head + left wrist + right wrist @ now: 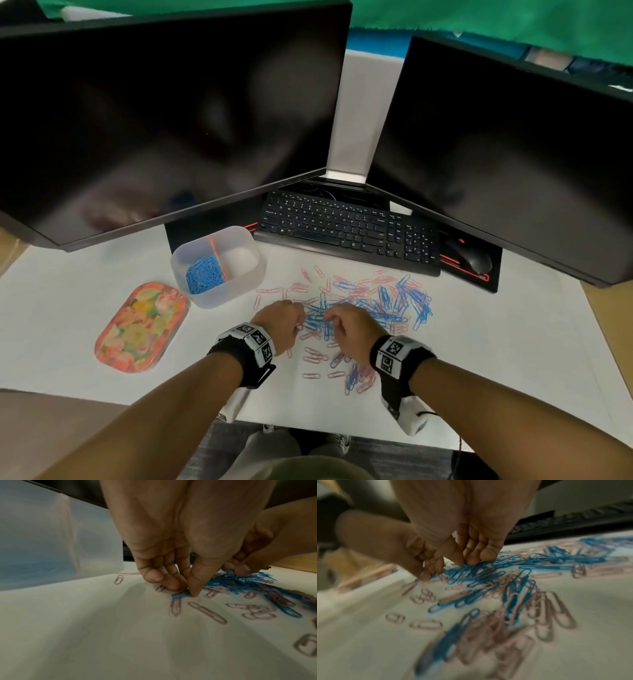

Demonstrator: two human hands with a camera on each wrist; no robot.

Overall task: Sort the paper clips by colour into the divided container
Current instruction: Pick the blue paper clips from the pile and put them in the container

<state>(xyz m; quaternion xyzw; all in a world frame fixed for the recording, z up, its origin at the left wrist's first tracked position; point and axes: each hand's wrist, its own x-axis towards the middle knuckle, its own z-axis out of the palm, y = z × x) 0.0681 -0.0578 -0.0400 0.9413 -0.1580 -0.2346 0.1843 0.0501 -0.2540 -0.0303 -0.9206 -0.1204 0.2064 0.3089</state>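
Blue and pink paper clips (363, 305) lie mixed in a heap on white paper. My left hand (187, 591) pinches one blue clip (180, 595) between thumb and fingertips, right at the paper. In the head view it (299, 320) works the heap's left edge. My right hand (465, 563) pinches a bunch of blue clips (471, 569) on top of the heap, close beside the left one. The translucent divided container (236, 291) stands to the left behind the hands. Its left compartment holds blue clips (203, 274); nothing shows in the right compartment (241, 258).
A floral lid (142, 327) lies left of the container. Behind the heap are a black keyboard (346, 229) and a mouse (471, 257). Two dark monitors (164, 113) hang over the desk. Loose pink clips (356, 377) lie near my right wrist.
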